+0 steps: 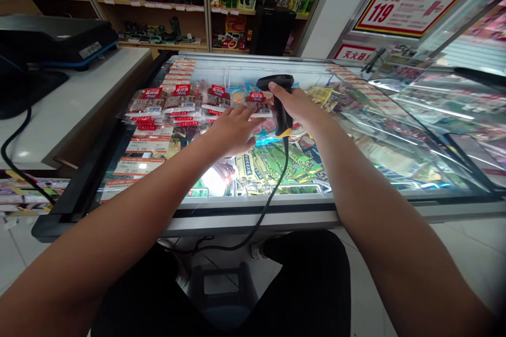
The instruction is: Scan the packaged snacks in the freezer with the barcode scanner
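My right hand (297,104) grips a black barcode scanner (282,116) with a yellow-orange base, held upright above the glass top. From its base a black cable (285,160) runs down past the freezer's front edge. My left hand (234,130) is open, fingers stretched forward beside a red-and-white labelled packet of dark brown food (259,99). Whether the fingertips touch that packet, I cannot tell. More such packets (216,97) lie in a row to the left, with stacked packets (179,99) and another stack (145,101) farther along.
Beneath is a glass-topped chest freezer (253,204) full of bagged goods, with price labels (138,145) along its left. A counter (29,134) at left carries a black scale-like device (59,37). Stocked shelves (158,5) stand behind. A grey stool (221,295) is below, between my legs.
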A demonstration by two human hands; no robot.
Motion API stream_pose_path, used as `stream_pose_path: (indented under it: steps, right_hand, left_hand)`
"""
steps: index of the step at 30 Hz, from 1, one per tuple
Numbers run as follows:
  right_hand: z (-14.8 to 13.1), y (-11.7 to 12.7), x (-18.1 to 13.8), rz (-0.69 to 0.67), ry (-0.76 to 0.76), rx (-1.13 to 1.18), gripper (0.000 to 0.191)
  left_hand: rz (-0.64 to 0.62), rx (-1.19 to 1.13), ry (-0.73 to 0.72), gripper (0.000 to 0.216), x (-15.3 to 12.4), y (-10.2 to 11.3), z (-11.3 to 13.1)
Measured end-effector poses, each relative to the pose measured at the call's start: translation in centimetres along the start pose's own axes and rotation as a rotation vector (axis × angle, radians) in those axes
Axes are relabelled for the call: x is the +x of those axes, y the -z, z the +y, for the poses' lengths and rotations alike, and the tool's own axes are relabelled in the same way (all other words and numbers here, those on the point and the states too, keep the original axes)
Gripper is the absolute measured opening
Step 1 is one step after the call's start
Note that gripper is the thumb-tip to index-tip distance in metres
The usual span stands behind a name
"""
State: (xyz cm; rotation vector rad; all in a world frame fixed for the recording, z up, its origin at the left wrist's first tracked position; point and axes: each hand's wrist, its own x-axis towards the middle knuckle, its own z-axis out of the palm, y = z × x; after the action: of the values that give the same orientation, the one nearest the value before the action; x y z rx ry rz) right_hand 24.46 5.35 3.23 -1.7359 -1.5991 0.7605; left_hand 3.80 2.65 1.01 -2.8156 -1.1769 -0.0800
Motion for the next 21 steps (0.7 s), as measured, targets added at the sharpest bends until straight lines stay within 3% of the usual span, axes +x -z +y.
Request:
stream_pose_path:
  steps: [6,12,17,21]
  right_hand:
    - [-0.8,1.0,-0.4,-0.06,-0.105,0.228,0.052]
    - [-1.6,2.9,-1.1,-0.184,-0.274,0.228,0.052]
    - [-1.6,3.0,-1.3,-0.279,-0.23,0.242,0.051]
    - [-1.9,3.0,-1.8,-0.257,-0.25,0.229,0.05]
  left_hand:
    - [-0.017,-0.025,0.064,0.065,0.7,-1.5,0.6]
    - [-0.046,-0.04,0.187,0.076,1.4,-1.9,0.6]
    - [-0.025,-0.059,0.179,0.078,1.3,-2.0,0.6]
    - [-0.041,-0.063,0.179,0.077,1.2,-1.8,0.7]
